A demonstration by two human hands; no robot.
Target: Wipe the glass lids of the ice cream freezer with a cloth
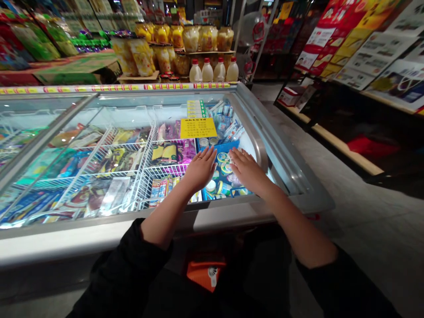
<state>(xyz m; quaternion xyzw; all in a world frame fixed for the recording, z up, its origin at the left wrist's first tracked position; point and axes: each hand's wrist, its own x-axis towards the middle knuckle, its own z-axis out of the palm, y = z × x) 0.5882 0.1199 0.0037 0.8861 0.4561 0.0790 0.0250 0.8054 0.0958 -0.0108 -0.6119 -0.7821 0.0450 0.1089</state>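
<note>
Both arms reach forward over a chest freezer (251, 214) with sliding glass lids. My left hand (201, 168) is stretched flat, palm down, with a ring on one finger; it holds nothing. Beside it my right hand (247, 170) also lies flat with fingers extended and holds nothing. Whether either palm touches the glass I cannot tell. Under and between the hands are ice cream cups (226, 168) in a blue box. A yellow sign (198, 128) with printed text is just beyond my left hand. Colourful ice cream packets (162, 189) lie in a white wire basket (142, 176) to the left.
Jars of yellow fruit (141, 55) and white bottles with red caps (207, 70) stand behind the freezer. Stacked cartons (367, 57) fill a shelf at the right, beside a grey floor (357, 221). Something orange (203, 274) is below the freezer's front edge.
</note>
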